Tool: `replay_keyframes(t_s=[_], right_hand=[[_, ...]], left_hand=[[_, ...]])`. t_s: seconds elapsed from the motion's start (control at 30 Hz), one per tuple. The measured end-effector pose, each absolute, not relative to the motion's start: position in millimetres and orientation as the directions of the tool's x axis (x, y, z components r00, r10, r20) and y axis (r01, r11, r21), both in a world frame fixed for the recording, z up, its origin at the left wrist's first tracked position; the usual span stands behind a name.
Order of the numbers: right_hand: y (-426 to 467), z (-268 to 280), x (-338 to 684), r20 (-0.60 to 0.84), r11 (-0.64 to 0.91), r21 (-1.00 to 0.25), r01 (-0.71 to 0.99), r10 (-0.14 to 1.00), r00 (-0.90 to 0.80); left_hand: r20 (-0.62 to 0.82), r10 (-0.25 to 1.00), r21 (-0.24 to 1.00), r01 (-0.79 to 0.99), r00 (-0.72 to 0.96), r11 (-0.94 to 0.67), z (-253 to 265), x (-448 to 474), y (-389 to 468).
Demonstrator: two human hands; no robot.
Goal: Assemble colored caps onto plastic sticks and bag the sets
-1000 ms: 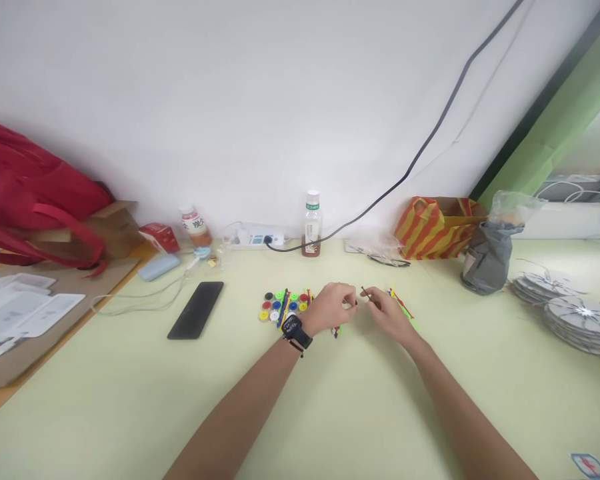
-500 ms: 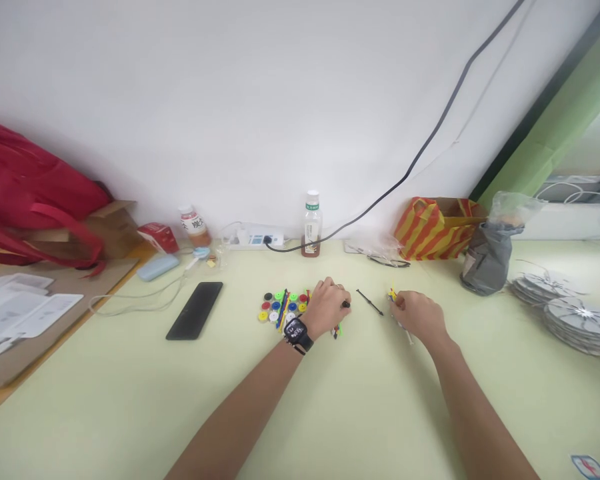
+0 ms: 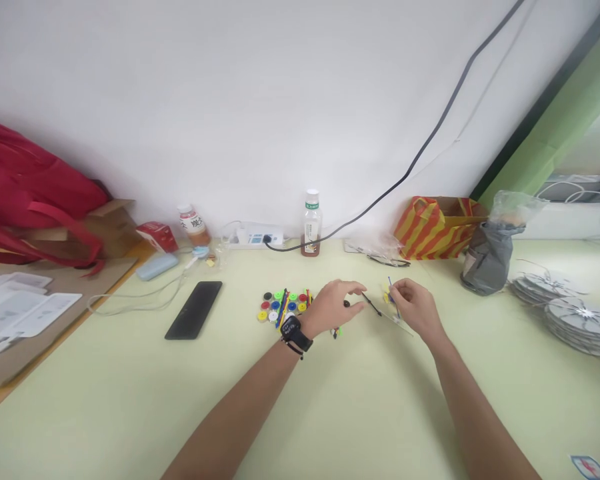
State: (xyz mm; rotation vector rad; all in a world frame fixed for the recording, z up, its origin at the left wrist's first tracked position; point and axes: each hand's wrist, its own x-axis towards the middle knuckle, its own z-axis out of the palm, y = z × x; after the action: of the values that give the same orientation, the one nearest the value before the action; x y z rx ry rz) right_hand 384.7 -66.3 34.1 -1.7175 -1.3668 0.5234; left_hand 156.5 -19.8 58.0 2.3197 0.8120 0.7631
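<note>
My left hand [image 3: 336,305], with a black watch on its wrist, has thumb and index finger spread apart. Its fingertips are beside the upper end of a thin black stick [image 3: 373,305] that lies slanted on the table; I cannot tell if they touch. A small black disc [image 3: 347,304] shows between thumb and finger. My right hand [image 3: 414,303] pinches a thin blue stick [image 3: 390,283]. Small yellow pieces [image 3: 387,294] lie just left of its fingertips, and a pale stick [image 3: 405,327] slants below. Coloured discs [image 3: 265,306] and sticks [image 3: 283,308] lie left of my left hand, partly hidden by it.
A phone [image 3: 194,311] lies on the left of the pale green table [image 3: 360,407]. At the back stand a drink bottle [image 3: 311,227], a power strip [image 3: 255,237] and a striped bag [image 3: 433,230]. Stacked silver discs [image 3: 583,323] sit at the right.
My left hand has opened its fingers and shifted right to the black stick. My right hand has moved slightly, and a blue stick now shows upright in its pinch.
</note>
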Motion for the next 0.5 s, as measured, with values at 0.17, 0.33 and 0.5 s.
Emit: replay_keyframes(t_s=[0.17,0.33,0.5], right_hand=[[-69,40,354,0.027,0.009,-0.986,0.169,0.994,0.103],[-69,39,347,-0.067,-0.064,-0.996,0.069,0.997,-0.036],[-70,38,350,-0.113,-0.094,-0.982,0.161,0.987,-0.112]], left_hand=[[0.349,0.672,0.753,0.231,0.654,-0.616,59,168,-29],[0.358,0.662,0.78,0.179,0.658,-0.6,51,163,-20],[0.305,0.626,0.782,0.186,0.717,-0.594,47,162,-19]])
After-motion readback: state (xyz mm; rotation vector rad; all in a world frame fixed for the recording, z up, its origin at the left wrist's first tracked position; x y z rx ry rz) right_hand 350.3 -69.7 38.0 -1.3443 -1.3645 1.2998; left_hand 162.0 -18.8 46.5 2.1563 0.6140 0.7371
